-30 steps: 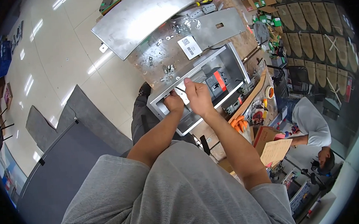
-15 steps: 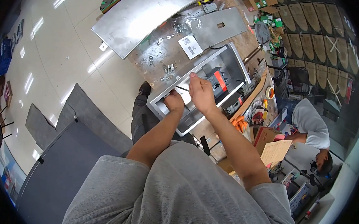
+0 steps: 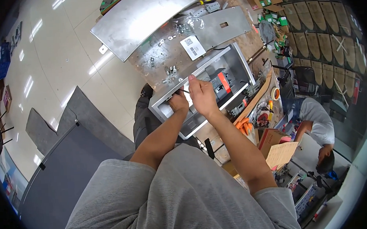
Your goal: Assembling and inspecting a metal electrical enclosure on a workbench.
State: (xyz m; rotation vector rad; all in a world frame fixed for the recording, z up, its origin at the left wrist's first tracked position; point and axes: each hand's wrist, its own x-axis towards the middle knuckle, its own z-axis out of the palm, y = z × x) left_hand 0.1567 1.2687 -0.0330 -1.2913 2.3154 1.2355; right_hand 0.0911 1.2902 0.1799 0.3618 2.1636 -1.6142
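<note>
An open grey metal box (image 3: 242,63) lies tilted across the near edge of the workbench. Inside it sits a dark grey device with an orange-red strip (image 3: 224,82). My right hand (image 3: 202,96) is closed over the middle of the box, thumb up, around a thin dark rod (image 3: 185,90) whose short end pokes out toward my left hand; the rest is hidden in the fist. My left hand (image 3: 178,102) reaches into the box's left end, fingers bent at the inner side of the wall; the fingertips and anything in them are hidden.
Beyond the box lie a white label card (image 3: 193,47), loose bolts and lugs (image 3: 171,70), a large sheet-metal panel (image 3: 141,21), a grey plate (image 3: 224,27) and a yellow-black screwdriver (image 3: 208,1). Orange parts (image 3: 244,126) and a tape roll (image 3: 276,94) are at right. Another person (image 3: 317,124) works there.
My right hand has shifted slightly left and its grip has turned a little around the rod. The left hand stays in the box's left end. The other person's head has moved.
</note>
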